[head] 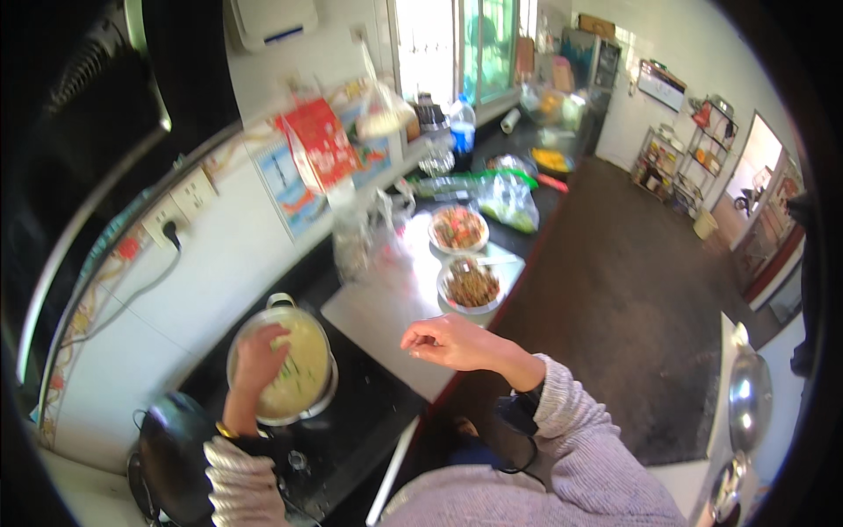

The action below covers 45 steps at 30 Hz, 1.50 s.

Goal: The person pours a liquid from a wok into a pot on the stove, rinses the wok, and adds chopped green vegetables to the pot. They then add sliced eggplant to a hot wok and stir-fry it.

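Pale yellowish soup or broth with chopped green pieces on top fills a two-handled metal pot (306, 388), which stands on the black cooktop (355, 421). Over the left part of the pot is my left hand (261, 356), its fingers spread loosely above the liquid; whether it holds any small bits cannot be seen. My right hand (448, 341) hangs over the front edge of the metal-looking counter board (388, 316), fingers curled and thumb near the fingertips. Beyond it sit a plate of shredded brown food (473, 286) with a spoon and a plate of mixed food (458, 229).
A dark wok (174, 448) stands left of the pot. Plastic bags (369, 230) lie along the wall side, with a bag of greens (510, 204) farther back. A plugged-in cord (172, 237) runs along the tiled wall. Shelves (658, 158) stand across the room.
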Motion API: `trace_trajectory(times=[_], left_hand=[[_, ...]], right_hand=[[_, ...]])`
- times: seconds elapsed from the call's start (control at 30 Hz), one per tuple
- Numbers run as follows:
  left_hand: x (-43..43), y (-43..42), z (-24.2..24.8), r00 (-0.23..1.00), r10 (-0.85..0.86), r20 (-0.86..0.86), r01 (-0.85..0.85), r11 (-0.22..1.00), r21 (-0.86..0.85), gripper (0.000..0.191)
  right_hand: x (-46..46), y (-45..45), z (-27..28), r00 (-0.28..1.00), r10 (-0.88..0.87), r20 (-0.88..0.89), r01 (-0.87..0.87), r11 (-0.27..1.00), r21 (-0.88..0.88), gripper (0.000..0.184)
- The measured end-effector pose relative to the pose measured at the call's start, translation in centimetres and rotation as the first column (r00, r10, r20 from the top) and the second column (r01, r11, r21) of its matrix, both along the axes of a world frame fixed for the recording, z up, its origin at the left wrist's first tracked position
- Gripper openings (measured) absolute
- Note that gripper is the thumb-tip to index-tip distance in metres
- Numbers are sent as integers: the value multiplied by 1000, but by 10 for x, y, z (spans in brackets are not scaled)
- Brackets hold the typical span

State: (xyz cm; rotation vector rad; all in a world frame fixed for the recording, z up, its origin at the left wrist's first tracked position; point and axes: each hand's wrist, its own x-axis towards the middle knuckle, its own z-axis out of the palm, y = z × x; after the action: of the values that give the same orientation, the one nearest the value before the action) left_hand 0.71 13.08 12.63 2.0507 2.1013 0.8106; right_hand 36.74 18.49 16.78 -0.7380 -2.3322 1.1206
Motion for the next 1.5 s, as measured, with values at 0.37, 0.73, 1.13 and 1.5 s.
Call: trace_trajectory(times=[0.37, 0.73, 1.13, 1.5], left_hand=[[151, 67, 66, 907, -94, 411, -45, 947, 317, 19], [168, 90, 102, 892, 35, 451, -179, 943, 280, 22], [153, 62, 111, 672, 146, 726, -404, 894, 194, 16], [129, 66, 101, 586, 179, 790, -420, 901, 107, 16]], right_hand=[[-26, 215, 224, 990, 44, -137, 56, 760, 647, 17], [-146, 330, 426, 739, -22, -673, 618, 420, 665, 19], [-228, 337, 525, 696, -28, -717, 718, 51, 694, 41], [-237, 376, 558, 890, -35, -454, 452, 181, 873, 33]])
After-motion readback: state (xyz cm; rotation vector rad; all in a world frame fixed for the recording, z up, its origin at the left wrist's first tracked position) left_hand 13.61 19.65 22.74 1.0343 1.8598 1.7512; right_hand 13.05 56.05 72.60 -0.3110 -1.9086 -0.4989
